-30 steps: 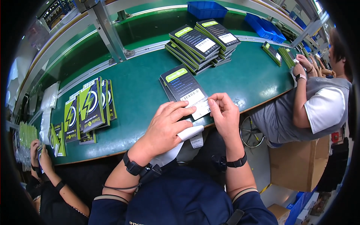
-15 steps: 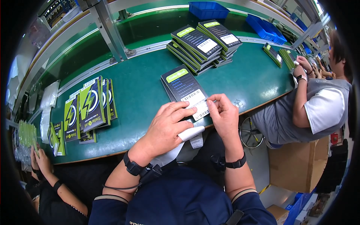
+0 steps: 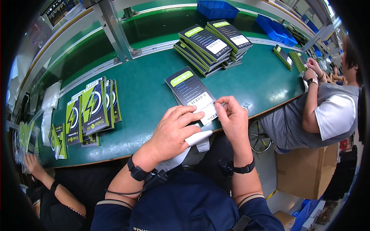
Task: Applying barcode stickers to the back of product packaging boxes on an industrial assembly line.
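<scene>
A flat black box with a lime-green band (image 3: 189, 85) lies on the green table in front of me, with another flat box partly hidden under it. White barcode labels (image 3: 210, 114) cover its near end and reach past it toward me. My left hand (image 3: 169, 129) is closed with its fingertips on these labels, and a strip of white label paper (image 3: 198, 137) runs out under its thumb and hangs below the table edge. With thumb and index finger pinched, my right hand (image 3: 235, 119) grips the right edge of the labels. Its other fingers are curled.
Stacked black-and-green boxes (image 3: 210, 44) stand behind the work spot; more boxes (image 3: 92, 107) lie to the left. Blue bins (image 3: 217, 9) are at the back. Co-workers sit at both sides: a hand (image 3: 34, 165) at left, a person in a grey vest (image 3: 331, 111) at right.
My hands stay nearly in place at the labels, shifting very slightly right with the view. At far left, the co-worker's hand has moved lower and left.
</scene>
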Demonstrator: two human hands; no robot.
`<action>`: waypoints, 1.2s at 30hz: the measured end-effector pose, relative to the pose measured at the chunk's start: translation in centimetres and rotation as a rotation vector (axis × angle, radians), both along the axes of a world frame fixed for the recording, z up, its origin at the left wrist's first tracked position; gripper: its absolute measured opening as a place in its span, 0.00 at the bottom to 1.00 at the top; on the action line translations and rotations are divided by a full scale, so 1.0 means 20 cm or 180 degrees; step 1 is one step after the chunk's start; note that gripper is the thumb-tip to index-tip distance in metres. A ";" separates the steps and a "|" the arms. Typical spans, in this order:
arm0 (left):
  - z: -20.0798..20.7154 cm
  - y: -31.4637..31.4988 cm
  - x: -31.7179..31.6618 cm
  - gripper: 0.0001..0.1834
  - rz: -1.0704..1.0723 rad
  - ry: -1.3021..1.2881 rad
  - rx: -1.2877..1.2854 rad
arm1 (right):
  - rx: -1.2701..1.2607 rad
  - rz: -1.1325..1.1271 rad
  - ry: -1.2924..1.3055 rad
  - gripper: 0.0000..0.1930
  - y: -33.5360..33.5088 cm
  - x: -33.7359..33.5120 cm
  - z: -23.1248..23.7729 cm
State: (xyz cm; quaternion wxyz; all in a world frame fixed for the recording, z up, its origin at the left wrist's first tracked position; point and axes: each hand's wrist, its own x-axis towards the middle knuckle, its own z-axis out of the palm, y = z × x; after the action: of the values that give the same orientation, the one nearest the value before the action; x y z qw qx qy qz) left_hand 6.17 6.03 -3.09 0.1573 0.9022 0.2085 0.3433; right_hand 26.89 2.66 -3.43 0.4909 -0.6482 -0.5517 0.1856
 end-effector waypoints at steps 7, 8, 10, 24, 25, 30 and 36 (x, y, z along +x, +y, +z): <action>-0.01 0.01 0.00 0.11 -0.0021 -0.0098 0.0018 | -0.0035 0.0017 -0.0013 0.03 0.01 0.01 -0.01; 0.00 0.01 0.00 0.11 -0.0019 -0.0098 0.0017 | -0.0036 0.0019 -0.0014 0.03 0.01 0.01 -0.01; 0.01 0.01 -0.01 0.11 -0.0012 -0.0071 -0.0001 | -0.0001 0.0023 -0.0068 0.03 0.01 0.00 -0.01; -0.01 -0.01 -0.01 0.12 0.0079 -0.0152 -0.0019 | 0.0072 0.0113 -0.0079 0.03 -0.01 0.01 -0.03; -0.01 -0.01 -0.01 0.12 0.0080 -0.0133 -0.0014 | 0.0086 0.0136 -0.0097 0.03 -0.02 0.01 -0.03; 0.00 0.00 -0.01 0.12 0.0041 -0.0148 -0.0038 | 0.0102 0.0155 0.0024 0.03 -0.02 0.01 -0.03; 0.00 -0.01 -0.01 0.12 0.0077 -0.0221 -0.0103 | 0.0193 0.0178 0.0137 0.03 -0.03 0.01 -0.04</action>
State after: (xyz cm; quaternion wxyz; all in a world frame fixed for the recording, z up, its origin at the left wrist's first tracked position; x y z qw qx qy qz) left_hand 6.03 5.77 -3.10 0.1750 0.8844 0.2193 0.3729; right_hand 27.13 2.13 -4.18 0.5168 -0.6132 -0.5643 0.1963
